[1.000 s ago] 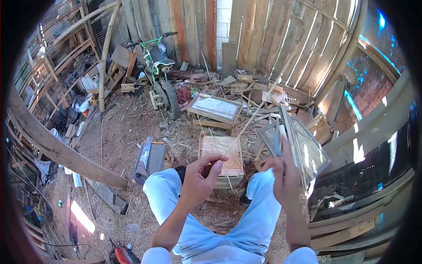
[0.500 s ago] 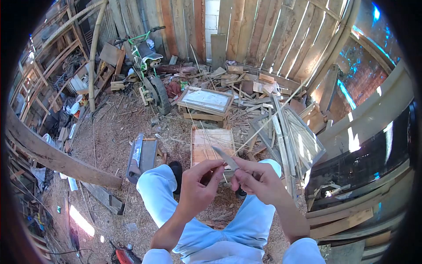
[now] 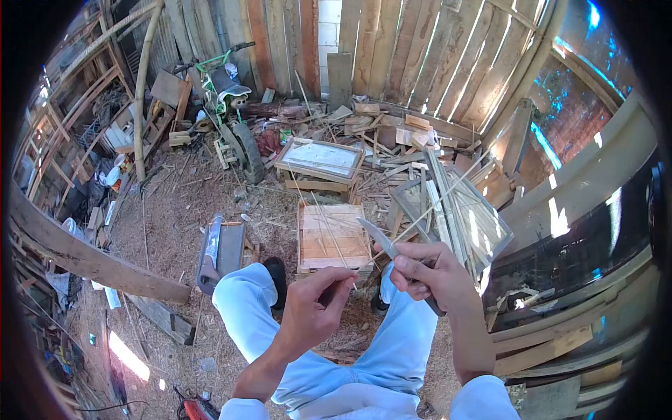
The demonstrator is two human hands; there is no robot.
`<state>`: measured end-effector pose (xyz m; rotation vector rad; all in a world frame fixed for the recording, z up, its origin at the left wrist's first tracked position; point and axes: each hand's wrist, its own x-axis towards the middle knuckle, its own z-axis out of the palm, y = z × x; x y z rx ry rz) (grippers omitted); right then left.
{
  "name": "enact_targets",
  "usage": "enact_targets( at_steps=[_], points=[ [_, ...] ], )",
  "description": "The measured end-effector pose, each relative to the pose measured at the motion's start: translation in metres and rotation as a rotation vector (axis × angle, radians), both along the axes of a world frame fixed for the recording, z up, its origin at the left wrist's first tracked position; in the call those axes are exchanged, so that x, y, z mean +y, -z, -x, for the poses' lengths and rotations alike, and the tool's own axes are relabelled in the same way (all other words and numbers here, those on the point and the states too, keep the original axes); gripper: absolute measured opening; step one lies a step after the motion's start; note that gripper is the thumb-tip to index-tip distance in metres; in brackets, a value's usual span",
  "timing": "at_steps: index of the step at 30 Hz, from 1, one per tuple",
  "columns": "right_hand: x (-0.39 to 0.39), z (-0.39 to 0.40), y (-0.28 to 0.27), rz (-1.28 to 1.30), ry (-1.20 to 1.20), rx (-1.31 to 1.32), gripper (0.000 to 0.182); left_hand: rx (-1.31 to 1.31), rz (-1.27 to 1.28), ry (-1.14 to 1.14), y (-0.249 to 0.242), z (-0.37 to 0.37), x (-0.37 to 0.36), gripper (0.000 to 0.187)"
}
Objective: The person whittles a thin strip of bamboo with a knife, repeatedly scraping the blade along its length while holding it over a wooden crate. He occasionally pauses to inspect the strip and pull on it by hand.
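Observation:
My left hand (image 3: 316, 308) is closed in a pinch on a thin light strip (image 3: 327, 227) that reaches up and away over the wooden box. My right hand (image 3: 435, 276) is wrapped round the handle of a knife (image 3: 378, 236), whose blade points up and to the left. Another long thin strip (image 3: 448, 187) runs from near my hands toward the upper right, passing beside the blade. The two hands are apart, above my knees. Below and beyond them lies a wooden box with a slatted top (image 3: 334, 231).
A handsaw (image 3: 212, 241) rests on a small dark bench (image 3: 230, 246) at the left. Farther back are a framed panel (image 3: 322, 157), a green bike (image 3: 225, 98) and scrap wood (image 3: 385, 133). A beam (image 3: 98, 255) crosses at the left; a red tool (image 3: 198, 409) lies below.
My right hand and the knife have moved right and slightly down, away from my left hand. My left hand has shifted slightly, still pinching. The view has shifted a little.

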<state>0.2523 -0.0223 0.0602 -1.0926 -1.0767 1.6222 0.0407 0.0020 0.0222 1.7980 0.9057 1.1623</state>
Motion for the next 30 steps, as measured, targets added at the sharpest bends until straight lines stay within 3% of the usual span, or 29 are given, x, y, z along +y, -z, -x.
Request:
enact_targets(
  at_steps=[8, 10, 13, 14, 21, 30],
  points=[
    [-0.002, -0.003, -0.001, 0.018, 0.045, 0.027, 0.032, 0.069, 0.088, 0.043, -0.009, -0.001, -0.001, 0.008],
    [-0.003, -0.003, 0.003, -0.038, 0.149, -0.119, 0.032, 0.124, 0.151, 0.052, -0.015, 0.002, -0.001, 0.007],
    [0.004, -0.020, -0.003, -0.070, 0.232, -0.041, 0.032, 0.122, 0.095, 0.031, -0.001, 0.011, 0.000, 0.006],
    [0.004, -0.020, -0.002, -0.046, 0.222, -0.005, 0.023, 0.125, 0.093, 0.032, 0.001, 0.012, 0.000, 0.006],
    [0.006, -0.025, 0.001, -0.029, 0.225, 0.066, 0.025, 0.128, 0.096, 0.013, 0.008, 0.020, 0.007, 0.007],
    [0.015, -0.007, 0.013, -0.097, 0.297, -0.073, 0.026, 0.235, 0.075, -0.006, 0.000, 0.017, 0.023, 0.008]
  ],
)
